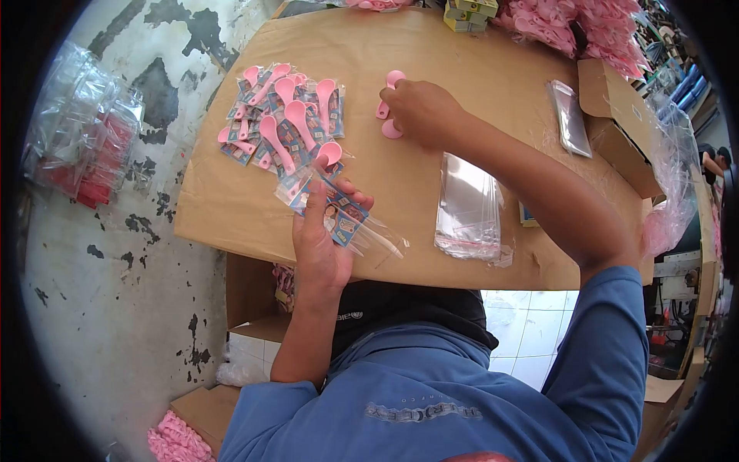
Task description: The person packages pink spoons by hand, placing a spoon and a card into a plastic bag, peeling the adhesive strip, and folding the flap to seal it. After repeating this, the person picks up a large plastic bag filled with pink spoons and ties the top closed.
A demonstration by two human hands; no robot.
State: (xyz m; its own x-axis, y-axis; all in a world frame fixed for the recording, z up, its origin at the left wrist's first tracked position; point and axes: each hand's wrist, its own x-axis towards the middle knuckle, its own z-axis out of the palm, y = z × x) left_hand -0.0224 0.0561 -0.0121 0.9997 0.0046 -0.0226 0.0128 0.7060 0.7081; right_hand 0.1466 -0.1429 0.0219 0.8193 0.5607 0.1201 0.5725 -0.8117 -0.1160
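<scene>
Right hand [419, 112] of mine, fingers curled together over loose pink spoons [391, 104] at the far side of the cardboard sheet [231, 208]; nearer me, my left hand [323, 239] grips a clear printed packet [342, 212], its long axis slanting toward the spoons.

Little can be read here. On the person's blue shirt [431, 400] a line of raised grey letters runs across the fabric, upside down to the camera and too blurred to spell out. On the dark cloth [400, 308] just under the near edge of the tabletop [231, 208] stand a few small white letters, also upside down and unreadable. The printed cards in the packets [339, 212] are too small to read.
</scene>
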